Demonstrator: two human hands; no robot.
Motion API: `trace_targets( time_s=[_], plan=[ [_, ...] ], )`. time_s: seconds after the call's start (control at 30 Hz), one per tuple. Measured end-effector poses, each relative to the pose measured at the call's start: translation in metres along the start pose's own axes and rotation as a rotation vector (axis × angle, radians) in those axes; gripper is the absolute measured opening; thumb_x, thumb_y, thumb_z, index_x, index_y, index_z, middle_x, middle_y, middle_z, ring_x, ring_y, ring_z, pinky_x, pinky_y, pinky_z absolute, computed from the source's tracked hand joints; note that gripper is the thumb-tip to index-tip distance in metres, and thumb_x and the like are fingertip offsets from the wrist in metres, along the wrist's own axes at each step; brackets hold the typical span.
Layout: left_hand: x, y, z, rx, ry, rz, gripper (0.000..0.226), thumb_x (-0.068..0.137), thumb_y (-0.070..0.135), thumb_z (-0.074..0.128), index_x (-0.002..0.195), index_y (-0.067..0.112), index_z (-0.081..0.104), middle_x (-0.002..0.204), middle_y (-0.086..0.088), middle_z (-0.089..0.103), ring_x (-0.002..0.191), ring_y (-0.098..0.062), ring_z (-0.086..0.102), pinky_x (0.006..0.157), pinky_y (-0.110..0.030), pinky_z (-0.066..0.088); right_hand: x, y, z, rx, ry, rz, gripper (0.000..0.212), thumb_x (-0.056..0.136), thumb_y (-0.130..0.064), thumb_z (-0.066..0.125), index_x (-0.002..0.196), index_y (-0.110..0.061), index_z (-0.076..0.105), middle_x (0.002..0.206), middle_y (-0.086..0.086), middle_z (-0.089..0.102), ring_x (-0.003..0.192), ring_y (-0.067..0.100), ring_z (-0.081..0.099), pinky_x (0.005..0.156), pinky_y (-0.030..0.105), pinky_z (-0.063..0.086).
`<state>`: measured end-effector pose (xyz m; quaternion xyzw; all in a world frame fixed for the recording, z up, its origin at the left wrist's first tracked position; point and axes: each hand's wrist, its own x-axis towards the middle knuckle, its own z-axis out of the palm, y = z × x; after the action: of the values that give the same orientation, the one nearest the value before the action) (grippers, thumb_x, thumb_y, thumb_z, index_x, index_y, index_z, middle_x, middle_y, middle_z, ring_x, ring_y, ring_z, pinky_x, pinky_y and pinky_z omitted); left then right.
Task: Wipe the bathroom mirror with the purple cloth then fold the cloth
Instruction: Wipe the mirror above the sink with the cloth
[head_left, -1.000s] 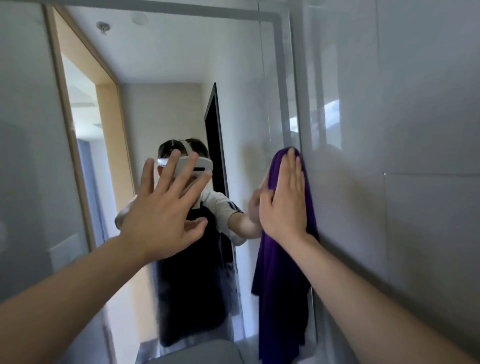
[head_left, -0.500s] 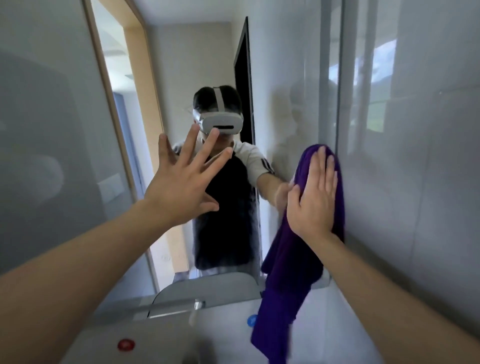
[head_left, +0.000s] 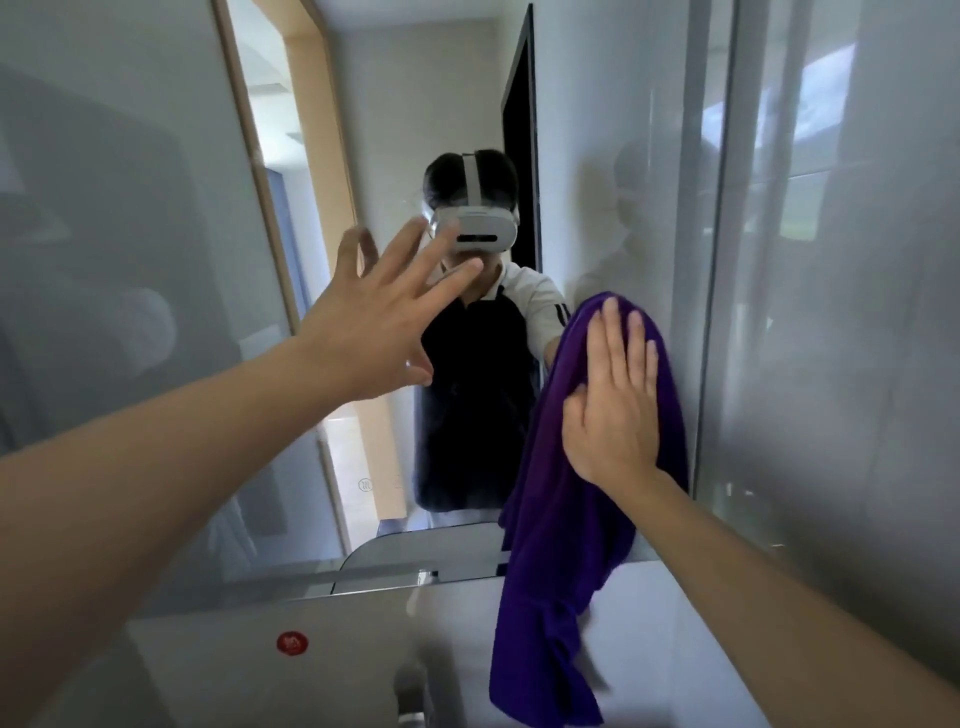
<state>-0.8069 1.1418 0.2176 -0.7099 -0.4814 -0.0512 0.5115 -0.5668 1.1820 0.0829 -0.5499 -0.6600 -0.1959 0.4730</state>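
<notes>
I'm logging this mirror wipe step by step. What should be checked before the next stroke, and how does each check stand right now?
1. Right hand flat on the purple cloth: ok, palm and fingers spread over it.
2. Cloth pressed against the mirror: ok, held near the mirror's right edge.
3. Left hand out of the cloth's path: ok, open, left of the cloth, holding nothing.
4. Loose cloth tail clear of the sink area: not ok, it hangs down past the mirror's lower edge.
5. Mirror free of streaks: cannot tell, reflections hide the surface.
</notes>
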Motion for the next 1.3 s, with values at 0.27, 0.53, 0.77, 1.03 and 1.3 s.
trace_targets(
  time_s=[0.27, 0.53, 0.77, 1.03, 1.3],
  plan=[
    [0.001, -0.023, 0.001, -0.069, -0.092, -0.144, 0.139, 0.065, 0.074, 0.075, 0.158, 0.033, -0.019, 0.164, -0.011, -0.031, 0.148, -0.051, -0.022, 0.107, -0.08, 0.018, -0.033, -0.064, 0.051, -0.204, -0.202, -0.606, 0.086, 0.084, -0.031, 0.045, 0.161, -0.017, 0.01, 0.17, 0.002, -0.002, 0.155, 0.029, 0.003, 0.125, 0.046, -0.004],
    [0.001, -0.021, 0.003, -0.116, -0.105, -0.155, 0.136, 0.07, 0.068, 0.076, 0.156, 0.032, -0.024, 0.162, -0.012, -0.035, 0.147, -0.05, -0.026, 0.111, -0.078, 0.008, -0.002, -0.029, 0.022, 0.055, 0.031, -0.019, 0.088, 0.076, -0.017, 0.038, 0.16, -0.015, 0.012, 0.168, -0.003, -0.001, 0.156, 0.022, -0.007, 0.126, 0.043, -0.007],
    [-0.001, -0.022, 0.005, -0.165, -0.104, -0.153, 0.135, 0.073, 0.066, 0.076, 0.155, 0.034, -0.025, 0.162, -0.008, -0.036, 0.148, -0.047, -0.028, 0.112, -0.077, 0.007, -0.017, -0.074, 0.04, -0.067, -0.148, -0.401, 0.086, 0.086, -0.027, 0.046, 0.161, -0.019, 0.006, 0.169, -0.004, -0.008, 0.156, 0.023, -0.005, 0.126, 0.044, -0.006],
    [-0.026, 0.006, 0.013, -0.268, -0.125, -0.156, 0.122, 0.081, 0.057, 0.073, 0.158, 0.033, -0.019, 0.163, -0.007, -0.036, 0.147, -0.046, -0.03, 0.111, -0.079, 0.006, -0.072, 0.028, 0.036, -0.061, -0.085, -0.035, 0.08, 0.088, -0.021, 0.047, 0.16, -0.015, 0.013, 0.169, 0.0, 0.001, 0.156, 0.022, -0.003, 0.126, 0.049, 0.007],
    [-0.041, 0.038, 0.029, -0.229, -0.18, -0.188, 0.14, 0.071, 0.058, 0.083, 0.157, 0.029, -0.023, 0.162, -0.012, -0.034, 0.146, -0.05, -0.029, 0.11, -0.082, 0.006, -0.077, -0.021, 0.057, 0.256, 0.108, 0.315, 0.076, 0.089, -0.013, 0.034, 0.16, -0.012, 0.006, 0.169, 0.001, -0.003, 0.156, 0.023, -0.008, 0.126, 0.046, -0.005]
  ],
)
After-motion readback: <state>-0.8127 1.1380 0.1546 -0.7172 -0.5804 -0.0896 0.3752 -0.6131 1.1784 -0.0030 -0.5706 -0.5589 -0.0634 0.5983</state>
